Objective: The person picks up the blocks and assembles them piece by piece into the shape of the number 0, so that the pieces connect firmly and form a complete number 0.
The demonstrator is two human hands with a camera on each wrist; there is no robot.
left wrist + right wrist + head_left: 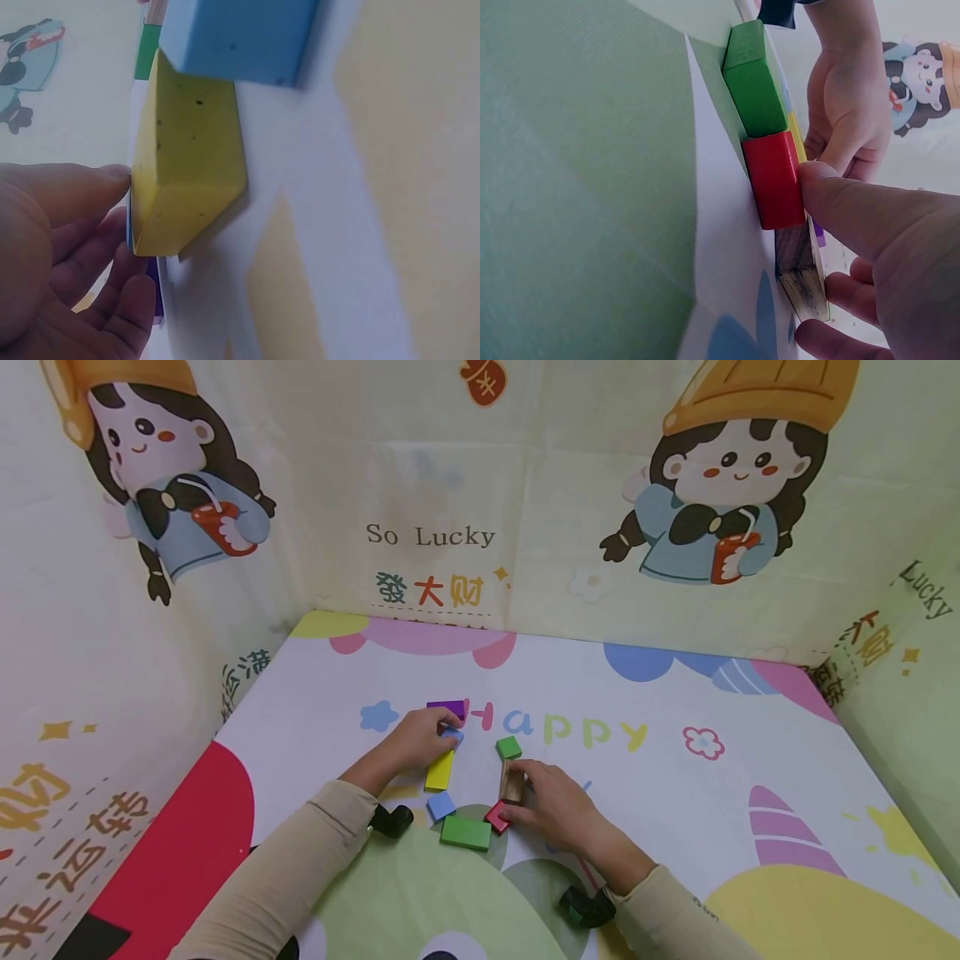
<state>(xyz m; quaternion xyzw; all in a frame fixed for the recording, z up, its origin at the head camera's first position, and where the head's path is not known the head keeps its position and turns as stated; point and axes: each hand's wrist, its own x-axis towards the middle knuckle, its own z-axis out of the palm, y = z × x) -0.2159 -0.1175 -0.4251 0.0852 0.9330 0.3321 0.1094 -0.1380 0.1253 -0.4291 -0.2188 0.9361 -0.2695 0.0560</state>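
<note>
In the head view, my left hand [416,742] pinches a small light-blue block [452,737] between thumb and fingers. This block lies between a purple block [446,709] and a long yellow block [439,772]; in the left wrist view, the thumb is right at the yellow block's [199,135] end. My right hand [558,802] has its thumb on a red block [774,180] and its curved fingers at the far end of a brown wooden block [513,783]. A green block [508,747] sits just beyond the wooden one.
A second blue block [441,806] and a long green block [466,833] complete the near side of this loose ring of blocks. They lie on a printed mat [637,810] with cartoon shapes and letters. Printed cloth walls [555,552] stand behind and at both sides.
</note>
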